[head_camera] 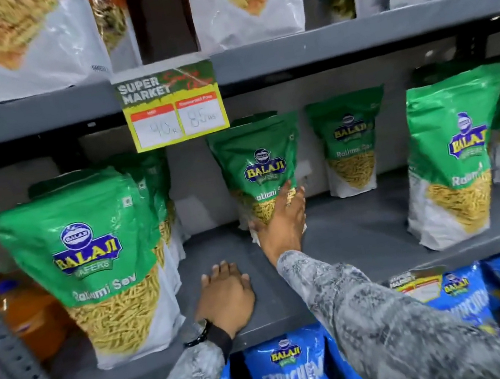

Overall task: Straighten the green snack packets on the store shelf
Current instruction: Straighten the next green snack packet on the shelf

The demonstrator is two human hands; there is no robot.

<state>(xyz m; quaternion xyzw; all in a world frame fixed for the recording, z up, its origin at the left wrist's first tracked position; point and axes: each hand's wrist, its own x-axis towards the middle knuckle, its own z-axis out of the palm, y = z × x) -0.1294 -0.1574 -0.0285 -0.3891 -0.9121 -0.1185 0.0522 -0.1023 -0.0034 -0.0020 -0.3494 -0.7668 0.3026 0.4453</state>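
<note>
Several green snack packets stand on the grey middle shelf (348, 239). A big one (89, 257) stands at the front left with more packets (156, 184) behind it. A middle packet (257, 162) stands further back. My right hand (283, 220) reaches in and grips this packet's lower part, fingers spread over its front. Another packet (349, 141) stands at the back right, and one (453, 157) stands nearer the front right. My left hand (226, 294) rests flat on the bare shelf near the front edge, holding nothing.
A yellow price tag (172, 103) hangs from the upper shelf edge. White snack bags (245, 0) fill the top shelf. Blue packets (291, 376) stand on the shelf below. An orange bottle (28, 309) sits at the left behind the grey upright.
</note>
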